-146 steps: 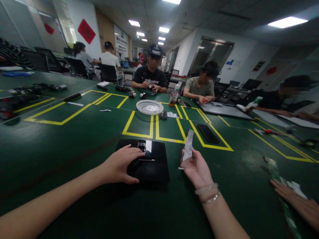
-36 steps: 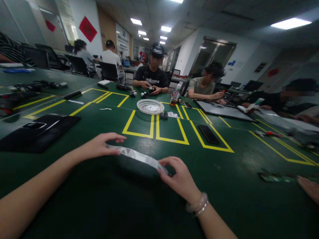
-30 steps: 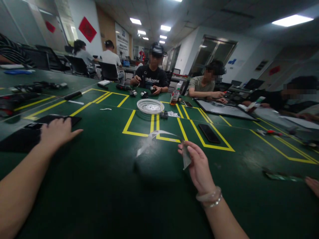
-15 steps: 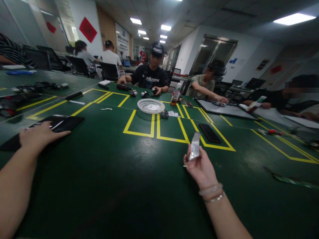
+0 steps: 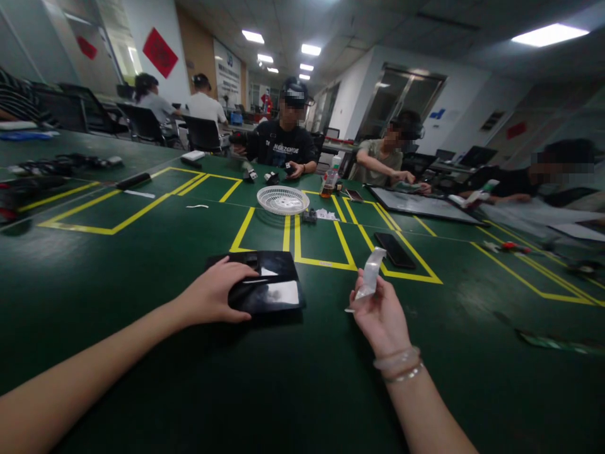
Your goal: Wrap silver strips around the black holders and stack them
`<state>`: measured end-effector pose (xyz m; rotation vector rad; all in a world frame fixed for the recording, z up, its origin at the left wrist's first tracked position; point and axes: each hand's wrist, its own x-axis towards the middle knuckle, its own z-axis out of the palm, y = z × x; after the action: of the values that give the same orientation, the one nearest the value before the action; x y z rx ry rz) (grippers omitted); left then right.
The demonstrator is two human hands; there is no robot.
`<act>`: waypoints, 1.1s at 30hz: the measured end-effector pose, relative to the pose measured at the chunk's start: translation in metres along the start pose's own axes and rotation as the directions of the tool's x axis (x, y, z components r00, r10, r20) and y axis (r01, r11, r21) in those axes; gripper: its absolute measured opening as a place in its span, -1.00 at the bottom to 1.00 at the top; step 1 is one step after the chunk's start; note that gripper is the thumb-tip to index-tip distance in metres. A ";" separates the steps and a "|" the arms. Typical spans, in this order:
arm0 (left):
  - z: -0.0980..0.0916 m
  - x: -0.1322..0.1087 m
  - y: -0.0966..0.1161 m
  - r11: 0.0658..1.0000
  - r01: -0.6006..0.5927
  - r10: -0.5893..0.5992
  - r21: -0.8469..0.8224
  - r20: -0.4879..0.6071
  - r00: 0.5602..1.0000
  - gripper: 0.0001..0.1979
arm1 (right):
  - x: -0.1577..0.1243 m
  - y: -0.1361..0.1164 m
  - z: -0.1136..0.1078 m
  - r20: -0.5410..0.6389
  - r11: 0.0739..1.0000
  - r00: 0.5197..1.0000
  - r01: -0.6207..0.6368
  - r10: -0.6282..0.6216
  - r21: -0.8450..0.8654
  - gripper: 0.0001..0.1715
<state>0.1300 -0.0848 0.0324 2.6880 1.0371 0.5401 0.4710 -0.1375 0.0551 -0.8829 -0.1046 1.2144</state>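
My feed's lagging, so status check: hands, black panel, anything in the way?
Left hand on black panel, left side. Right hand holding pale strip, apart from panel. Phone just beyond right hand.

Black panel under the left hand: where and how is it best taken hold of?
Probably by its left side, coming from the left: the black panel looks broad and flat, and the left grip spans that side with the thumb toward the near edge.

A silvery strip [image 5: 370, 275] bends near a glossy black panel [image 5: 275, 287].
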 end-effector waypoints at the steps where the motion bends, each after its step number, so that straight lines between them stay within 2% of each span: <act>1: 0.004 0.001 0.009 0.999 -0.028 0.029 -0.022 0.014 0.999 -0.25 | -0.001 0.000 0.000 0.016 1.000 1.000 0.014 -0.013 -0.015 -0.84; 4: 0.013 0.000 0.021 0.995 -0.076 0.078 -0.057 0.037 0.996 -0.23 | -0.005 0.003 0.002 0.086 0.991 0.992 0.101 -0.094 -0.083 -0.80; 6: 0.017 0.000 0.022 0.993 -0.100 0.104 -0.069 0.064 0.992 -0.23 | -0.010 0.007 0.003 0.144 0.968 0.972 0.207 -0.187 -0.139 -0.72; 9: 0.020 0.000 0.020 0.990 -0.126 0.131 -0.058 0.090 0.987 -0.23 | -0.015 0.015 0.002 0.270 0.879 0.906 0.395 -0.325 -0.267 -0.66; 11: 0.020 0.000 0.020 0.988 -0.152 0.153 -0.018 0.084 0.985 -0.21 | -0.017 0.020 -0.001 0.377 0.771 0.844 0.515 -0.381 -0.374 -0.63; 13: 0.018 -0.003 0.023 0.977 -0.210 0.208 0.042 0.055 0.977 -0.25 | -0.018 0.022 -0.003 0.524 0.607 0.759 0.638 -0.387 -0.475 -0.65; 15: 0.014 -0.008 0.027 0.936 -0.337 0.338 0.100 0.001 0.941 -0.45 | -0.021 0.023 -0.004 0.709 0.352 0.620 0.781 -0.337 -0.516 -0.70; 17: 0.011 -0.014 0.033 0.861 -0.482 0.498 0.165 -0.069 0.865 -0.69 | -0.025 0.024 -0.005 0.864 0.041 0.465 0.883 -0.194 -0.467 -0.69; 18: 0.010 -0.016 0.036 0.823 -0.532 0.557 0.198 -0.100 0.824 -0.75 | -0.027 0.025 -0.005 0.909 -0.101 0.406 0.904 -0.096 -0.415 -0.66; 19: 0.010 -0.018 0.039 0.799 -0.556 0.590 0.227 -0.121 0.798 -0.75 | -0.029 0.026 -0.004 0.929 -0.219 0.369 0.908 0.008 -0.358 -0.61; 20: 0.012 -0.019 0.042 0.794 -0.555 0.595 0.247 -0.127 0.794 -0.73 | -0.031 0.028 -0.004 0.929 -0.308 0.354 0.901 0.110 -0.307 -0.57; 21: 0.014 -0.019 0.044 0.806 -0.535 0.575 0.254 -0.118 0.809 -0.70 | -0.033 0.031 -0.004 0.916 -0.368 0.351 0.892 0.196 -0.263 -0.54; 24: 0.023 -0.013 0.047 0.879 -0.411 0.429 0.240 -0.024 0.903 -0.61 | -0.036 0.038 -0.005 0.871 -0.455 0.375 0.866 0.319 -0.207 -0.52; 27: 0.032 -0.007 0.045 0.921 -0.320 0.316 0.223 0.056 0.947 -0.51 | -0.039 0.042 -0.005 0.870 -0.486 0.385 0.850 0.307 -0.205 -0.57; 33: 0.033 -0.006 0.045 0.925 -0.291 0.272 0.244 0.109 0.956 -0.52 | -0.043 0.042 -0.004 0.869 -0.490 0.410 0.838 0.277 -0.239 -0.64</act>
<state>0.1667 -0.1235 0.0149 3.0888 0.7484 0.3700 0.4239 -0.1729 0.0416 -1.3682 -2.4825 0.0249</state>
